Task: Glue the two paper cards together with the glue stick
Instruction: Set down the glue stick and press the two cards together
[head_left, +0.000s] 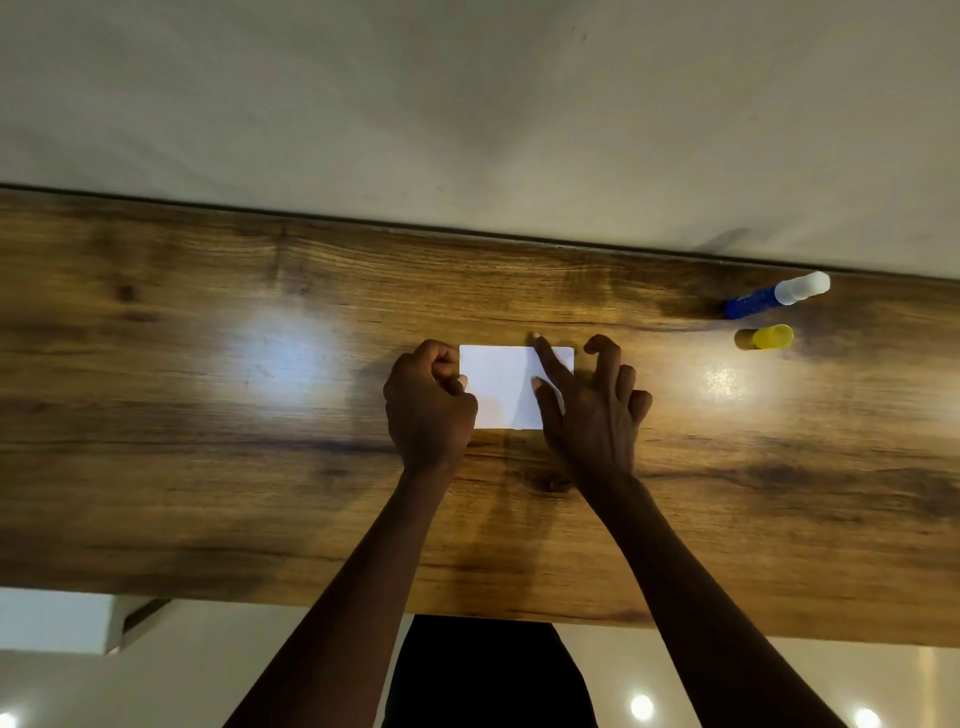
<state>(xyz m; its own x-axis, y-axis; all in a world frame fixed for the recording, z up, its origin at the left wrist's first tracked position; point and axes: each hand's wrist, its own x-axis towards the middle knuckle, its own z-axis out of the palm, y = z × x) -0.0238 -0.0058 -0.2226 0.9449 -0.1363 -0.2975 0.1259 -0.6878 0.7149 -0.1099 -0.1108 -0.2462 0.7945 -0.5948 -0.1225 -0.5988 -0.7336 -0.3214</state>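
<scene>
Cards (501, 387) stacked on surface (208, 441) — pressing stage. Left hand (428, 402) fisted on left edge; right hand (589, 397) splayed, forefinger pressing. Glue stick (776, 296) set aside, cap (766, 337) off — recapping left.

Left hand (428, 402) curled into loose fist, knuckles up. Right hand (592, 402) spread, forefinger extended, other fingers arched.

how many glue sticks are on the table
2. A blue glue stick with a white cap lies near the far right edge of the table; a smaller yellow glue stick lies just in front of it.
</scene>
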